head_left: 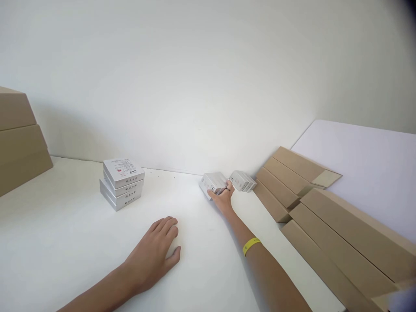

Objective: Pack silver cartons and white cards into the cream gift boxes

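My right hand [224, 197] reaches toward the wall, its thumb and fingers spread around a group of small white boxes [208, 180] and closed on them. Just right of it, more white boxes [241, 180] lean in a slanted row against the wall. My left hand [156, 251] rests palm down on the white table [198, 247], fingers stretched and thumb apart, holding nothing. Beyond it to the left stands an uneven stack of white boxes [122, 184] with black print and a red mark on top.
Brown cardboard boxes [338, 242] lie in rows along the right side. Two stacked cardboard boxes [19, 134] stand at the far left. A white wall [182, 86] closes off the back, and a pale panel [360, 160] lies behind the right-hand boxes.
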The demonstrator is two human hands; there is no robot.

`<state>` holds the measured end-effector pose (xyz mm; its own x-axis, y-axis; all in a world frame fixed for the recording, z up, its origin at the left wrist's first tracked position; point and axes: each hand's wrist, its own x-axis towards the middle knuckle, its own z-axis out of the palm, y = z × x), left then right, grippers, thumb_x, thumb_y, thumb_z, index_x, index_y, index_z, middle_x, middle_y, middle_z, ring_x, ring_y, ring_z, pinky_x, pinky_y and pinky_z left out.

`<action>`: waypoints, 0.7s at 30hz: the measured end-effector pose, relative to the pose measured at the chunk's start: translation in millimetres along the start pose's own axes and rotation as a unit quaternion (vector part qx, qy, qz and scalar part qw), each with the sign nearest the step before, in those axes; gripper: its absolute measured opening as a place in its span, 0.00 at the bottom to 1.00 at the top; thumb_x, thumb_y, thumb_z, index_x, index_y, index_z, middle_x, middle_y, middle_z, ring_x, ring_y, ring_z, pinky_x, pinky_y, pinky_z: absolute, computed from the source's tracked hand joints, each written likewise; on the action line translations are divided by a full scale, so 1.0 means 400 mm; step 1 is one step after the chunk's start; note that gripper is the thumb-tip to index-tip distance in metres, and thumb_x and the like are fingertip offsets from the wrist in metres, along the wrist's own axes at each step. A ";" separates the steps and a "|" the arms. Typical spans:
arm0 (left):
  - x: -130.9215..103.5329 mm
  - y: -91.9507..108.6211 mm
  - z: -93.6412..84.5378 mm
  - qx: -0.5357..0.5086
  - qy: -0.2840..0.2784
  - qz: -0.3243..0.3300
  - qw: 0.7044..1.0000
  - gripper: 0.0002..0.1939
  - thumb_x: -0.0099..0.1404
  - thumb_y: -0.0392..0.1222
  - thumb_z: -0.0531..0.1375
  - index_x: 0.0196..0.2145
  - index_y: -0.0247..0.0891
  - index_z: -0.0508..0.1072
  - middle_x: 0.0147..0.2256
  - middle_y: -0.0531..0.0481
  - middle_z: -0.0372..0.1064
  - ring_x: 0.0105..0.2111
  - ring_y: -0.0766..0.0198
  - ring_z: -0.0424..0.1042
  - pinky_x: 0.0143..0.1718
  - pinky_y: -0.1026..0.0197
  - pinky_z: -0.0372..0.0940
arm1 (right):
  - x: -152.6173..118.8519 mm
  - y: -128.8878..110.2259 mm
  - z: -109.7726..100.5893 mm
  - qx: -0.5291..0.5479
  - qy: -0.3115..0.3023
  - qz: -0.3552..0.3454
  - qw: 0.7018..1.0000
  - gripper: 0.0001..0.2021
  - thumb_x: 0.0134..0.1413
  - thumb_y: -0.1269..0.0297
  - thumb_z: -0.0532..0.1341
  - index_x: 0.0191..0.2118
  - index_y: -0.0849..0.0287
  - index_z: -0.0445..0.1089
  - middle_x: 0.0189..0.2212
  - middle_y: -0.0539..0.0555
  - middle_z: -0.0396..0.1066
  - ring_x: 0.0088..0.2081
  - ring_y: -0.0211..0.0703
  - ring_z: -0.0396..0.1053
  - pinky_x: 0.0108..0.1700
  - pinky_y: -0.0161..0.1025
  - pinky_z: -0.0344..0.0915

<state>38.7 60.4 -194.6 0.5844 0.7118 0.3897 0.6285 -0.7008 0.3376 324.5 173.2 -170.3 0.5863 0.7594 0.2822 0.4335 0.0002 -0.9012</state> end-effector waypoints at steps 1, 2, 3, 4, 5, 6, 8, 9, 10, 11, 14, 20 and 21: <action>0.000 0.000 -0.001 0.000 -0.001 0.001 1.000 0.06 0.67 0.40 0.53 0.41 0.38 0.67 0.55 0.42 0.66 0.59 0.49 0.64 0.57 0.41 0.66 | -0.018 -0.019 0.002 0.026 -0.014 0.021 0.999 0.27 0.61 0.62 0.64 0.62 0.56 0.59 0.62 0.60 0.56 0.56 0.55 0.63 0.54 0.55 0.67; 0.000 0.001 -0.001 0.000 -0.002 0.002 1.000 0.06 0.67 0.40 0.53 0.41 0.38 0.67 0.55 0.42 0.67 0.58 0.49 0.65 0.58 0.41 0.66 | -0.033 -0.041 0.004 0.053 -0.030 0.047 0.997 0.25 0.61 0.62 0.64 0.61 0.56 0.60 0.60 0.59 0.59 0.54 0.52 0.66 0.51 0.52 0.69; -0.001 0.001 -0.002 0.000 -0.003 0.003 1.000 0.07 0.67 0.40 0.53 0.41 0.38 0.67 0.55 0.42 0.67 0.58 0.49 0.65 0.58 0.41 0.66 | -0.046 -0.066 0.008 0.079 -0.048 0.078 0.993 0.23 0.62 0.61 0.64 0.60 0.57 0.61 0.57 0.59 0.62 0.50 0.49 0.68 0.48 0.49 0.71; -0.001 0.002 -0.003 0.000 -0.003 0.004 1.000 0.07 0.67 0.40 0.53 0.42 0.38 0.67 0.55 0.41 0.67 0.58 0.49 0.65 0.58 0.41 0.66 | -0.058 -0.094 0.012 0.103 -0.069 0.111 0.986 0.21 0.63 0.60 0.63 0.58 0.58 0.63 0.53 0.58 0.65 0.46 0.47 0.70 0.44 0.46 0.72; -0.002 0.003 -0.004 0.001 -0.002 0.005 1.000 0.07 0.67 0.39 0.53 0.42 0.38 0.67 0.55 0.41 0.67 0.58 0.49 0.65 0.58 0.41 0.66 | -0.067 -0.124 0.016 0.125 -0.090 0.146 0.977 0.19 0.63 0.59 0.62 0.56 0.59 0.64 0.49 0.57 0.68 0.43 0.44 0.71 0.41 0.44 0.73; -0.003 0.003 -0.005 0.002 0.000 0.006 1.000 0.07 0.67 0.39 0.54 0.42 0.38 0.67 0.54 0.41 0.67 0.58 0.48 0.65 0.58 0.41 0.66 | -0.074 -0.156 0.019 0.144 -0.112 0.180 0.967 0.17 0.64 0.57 0.62 0.54 0.60 0.66 0.46 0.56 0.69 0.39 0.42 0.71 0.39 0.42 0.73; -0.005 0.005 -0.007 0.003 0.004 0.008 1.000 0.07 0.67 0.39 0.54 0.42 0.37 0.67 0.54 0.40 0.67 0.58 0.48 0.65 0.58 0.42 0.66 | -0.087 -0.222 0.024 0.177 -0.153 0.232 0.944 0.16 0.65 0.55 0.61 0.51 0.61 0.67 0.41 0.54 0.70 0.35 0.39 0.70 0.36 0.40 0.72; -0.006 0.006 -0.008 0.004 0.004 0.009 1.000 0.07 0.67 0.38 0.54 0.42 0.37 0.67 0.54 0.40 0.67 0.58 0.48 0.65 0.58 0.42 0.65 | -0.092 -0.255 0.027 0.191 -0.170 0.248 0.934 0.16 0.65 0.54 0.60 0.50 0.61 0.68 0.40 0.53 0.70 0.34 0.39 0.70 0.35 0.39 0.71; -0.006 0.007 -0.009 0.003 0.004 0.010 1.000 0.07 0.67 0.38 0.54 0.42 0.37 0.67 0.54 0.40 0.67 0.58 0.48 0.65 0.59 0.42 0.65 | -0.097 -0.289 0.031 0.205 -0.186 0.258 0.926 0.16 0.65 0.54 0.60 0.49 0.61 0.68 0.39 0.53 0.70 0.33 0.38 0.70 0.34 0.39 0.71; -0.007 0.007 -0.010 0.000 0.002 0.010 1.000 0.07 0.67 0.38 0.54 0.41 0.36 0.67 0.53 0.39 0.67 0.58 0.47 0.65 0.59 0.42 0.65 | -0.101 -0.321 0.036 0.218 -0.200 0.263 0.918 0.16 0.65 0.54 0.60 0.49 0.61 0.68 0.39 0.53 0.70 0.33 0.38 0.70 0.34 0.39 0.71; -0.006 0.009 -0.011 -0.020 0.002 0.009 1.000 0.07 0.66 0.37 0.54 0.41 0.35 0.67 0.52 0.39 0.67 0.58 0.47 0.65 0.59 0.41 0.64 | -0.111 -0.413 0.061 0.248 -0.231 0.258 0.905 0.16 0.64 0.54 0.61 0.49 0.60 0.68 0.39 0.53 0.70 0.34 0.39 0.70 0.36 0.40 0.71; -0.001 0.010 -0.016 -0.030 0.009 -0.003 1.000 0.07 0.64 0.37 0.56 0.41 0.34 0.68 0.52 0.39 0.67 0.57 0.47 0.65 0.61 0.43 0.62 | -0.133 -0.559 0.141 0.266 -0.297 0.237 0.886 0.13 0.55 0.55 0.65 0.43 0.55 0.70 0.37 0.50 0.71 0.34 0.41 0.69 0.37 0.42 0.71; 0.000 0.010 -0.018 -0.028 0.008 -0.005 1.000 0.07 0.64 0.38 0.56 0.40 0.35 0.68 0.52 0.39 0.67 0.57 0.48 0.65 0.61 0.44 0.62 | -0.139 -0.577 0.154 0.266 -0.308 0.234 0.883 0.13 0.53 0.55 0.66 0.42 0.54 0.70 0.37 0.49 0.71 0.35 0.41 0.69 0.37 0.43 0.71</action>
<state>37.5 57.3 -187.2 0.5687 0.7188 0.3999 0.6051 -0.6949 0.3886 149.8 170.8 1.8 0.0617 0.9671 -0.2468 -0.2354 -0.2262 -0.9452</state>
